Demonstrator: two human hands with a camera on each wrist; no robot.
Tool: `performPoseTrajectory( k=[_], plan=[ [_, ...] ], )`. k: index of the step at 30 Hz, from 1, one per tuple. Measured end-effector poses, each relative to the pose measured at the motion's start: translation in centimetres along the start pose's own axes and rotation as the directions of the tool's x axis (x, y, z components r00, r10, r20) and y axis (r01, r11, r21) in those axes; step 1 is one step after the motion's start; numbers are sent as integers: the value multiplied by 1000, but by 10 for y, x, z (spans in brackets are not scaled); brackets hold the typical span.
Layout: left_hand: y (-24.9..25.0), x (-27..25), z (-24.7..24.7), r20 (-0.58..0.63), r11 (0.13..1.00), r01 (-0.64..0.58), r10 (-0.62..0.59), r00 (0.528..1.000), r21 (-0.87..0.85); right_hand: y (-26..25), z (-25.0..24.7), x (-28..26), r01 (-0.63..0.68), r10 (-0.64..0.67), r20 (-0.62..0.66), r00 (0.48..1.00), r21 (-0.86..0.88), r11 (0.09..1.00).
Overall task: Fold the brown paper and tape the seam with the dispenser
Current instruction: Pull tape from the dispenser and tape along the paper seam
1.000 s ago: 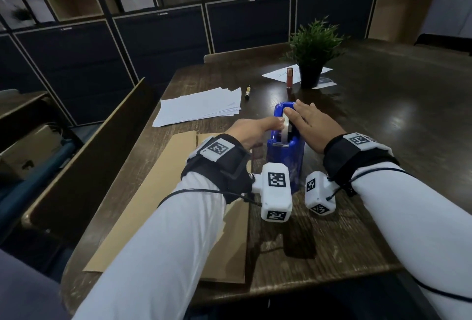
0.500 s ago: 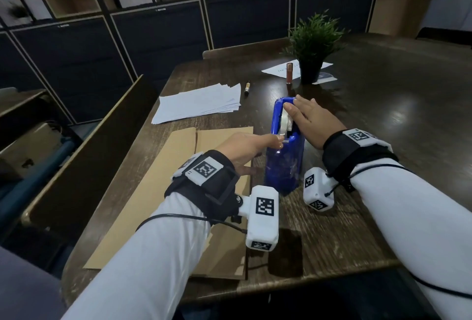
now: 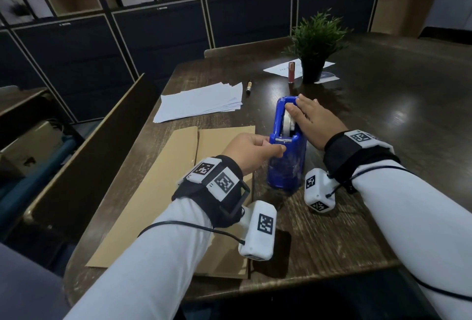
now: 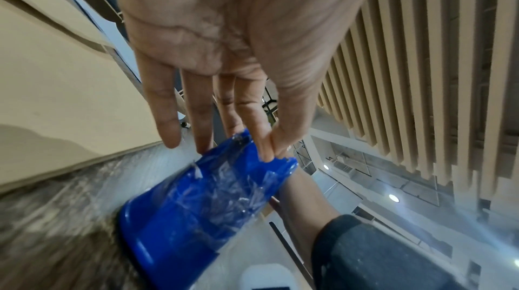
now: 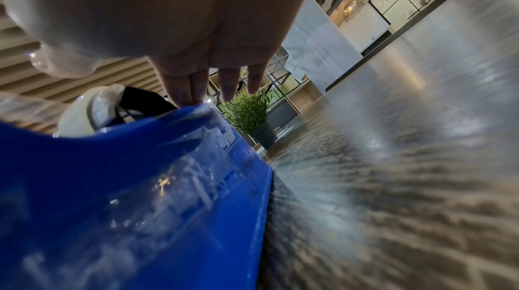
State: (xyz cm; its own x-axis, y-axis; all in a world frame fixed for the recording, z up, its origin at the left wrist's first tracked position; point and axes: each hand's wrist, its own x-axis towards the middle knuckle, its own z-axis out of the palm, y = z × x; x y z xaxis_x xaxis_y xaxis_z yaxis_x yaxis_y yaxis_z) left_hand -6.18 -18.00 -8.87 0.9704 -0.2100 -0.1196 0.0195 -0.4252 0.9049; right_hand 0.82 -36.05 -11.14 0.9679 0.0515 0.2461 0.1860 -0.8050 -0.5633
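A blue tape dispenser (image 3: 287, 164) stands on the dark wooden table (image 3: 383, 128), just right of the folded brown paper (image 3: 158, 192). My left hand (image 3: 274, 144) is at the dispenser's near cutter end. In the left wrist view, thumb and forefinger of that left hand (image 4: 268, 155) pinch the clear tape end at the edge of the dispenser (image 4: 196, 206), while the other fingers stay straight. My right hand (image 3: 296, 105) lies flat over the top of the roll. Its fingers (image 5: 193, 90) are straight and press on the dispenser (image 5: 126, 183).
A stack of white sheets (image 3: 201, 102) lies beyond the brown paper, with a pen (image 3: 249, 87) beside it. Further back stand a potted plant (image 3: 315, 46) and a small red tube (image 3: 291, 72). A wooden bench back (image 3: 89, 153) runs along the table's left edge.
My left hand has drawn back toward me, from the top of the roll to the cutter end. The right hand has stayed on top of the dispenser.
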Motion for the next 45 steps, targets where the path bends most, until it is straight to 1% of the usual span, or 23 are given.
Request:
performPoseTrajectory(
  k=[5, 10, 13, 14, 16, 18, 19, 20, 22, 24, 27, 30, 35, 37, 41, 43, 45],
  plan=[
    [1, 0, -3, 4, 998, -33, 33, 999, 53, 0, 0, -1, -4, 4, 1, 1000, 4, 1000],
    [3, -8, -8, 73, 989, -74, 65, 995, 129, -1, -1, -2, -9, 9, 13, 1000, -3, 1000],
    [7, -16, -21, 123, 991, -79, 66, 990, 107, -4, -5, -3, -23, 23, 43, 999, 16, 1000],
    [8, -21, -28, 118, 988, -98, 84, 989, 121, -7, -8, -3, -34, 32, 62, 998, 30, 999],
    [7, -30, -42, 63, 967, -171, 162, 985, 187, -16, -16, -6, -60, 56, 108, 993, 38, 997],
    [2, -40, -57, 12, 944, -219, 223, 975, 248, -32, -28, -12, -66, 66, 131, 989, -9, 998],
    [-3, -43, -65, -10, 939, -228, 239, 971, 257, -42, -35, -15, -38, 43, 119, 992, -41, 998],
    [-8, -47, -73, -37, 940, -231, 247, 968, 251, -53, -41, -18, 16, -9, 96, 995, -69, 998],
    [-15, -53, -86, -95, 944, -237, 264, 960, 228, -77, -49, -26, 161, -158, 43, 986, -81, 984],
    [-19, -58, -96, -135, 946, -245, 277, 951, 210, -97, -48, -33, 289, -289, 15, 957, -32, 957],
    [-25, -63, -107, -183, 953, -262, 287, 940, 153, -121, -32, -43, 378, -384, 68, 921, 84, 922],
    [-29, -67, -114, -218, 951, -282, 304, 927, 127, -139, -14, -51, 376, -403, 123, 907, 197, 905],
    [-38, -71, -119, -225, 940, -308, 335, 915, 146, -156, 6, -51, 281, -357, 167, 919, 356, 891],
    [-41, -73, -121, -230, 939, -308, 336, 913, 150, -160, 9, -51, 275, -350, 161, 923, 361, 891],
    [-46, -74, -124, -234, 931, -318, 354, 905, 178, -166, 13, -53, 304, -364, 142, 920, 327, 895],
    [-47, -75, -126, -239, 929, -311, 354, 904, 201, -169, 15, -55, 325, -379, 132, 916, 309, 894],
    [-49, -77, -128, -241, 932, -299, 344, 907, 207, -171, 17, -57, 365, -408, 97, 908, 294, 883]
  ],
)
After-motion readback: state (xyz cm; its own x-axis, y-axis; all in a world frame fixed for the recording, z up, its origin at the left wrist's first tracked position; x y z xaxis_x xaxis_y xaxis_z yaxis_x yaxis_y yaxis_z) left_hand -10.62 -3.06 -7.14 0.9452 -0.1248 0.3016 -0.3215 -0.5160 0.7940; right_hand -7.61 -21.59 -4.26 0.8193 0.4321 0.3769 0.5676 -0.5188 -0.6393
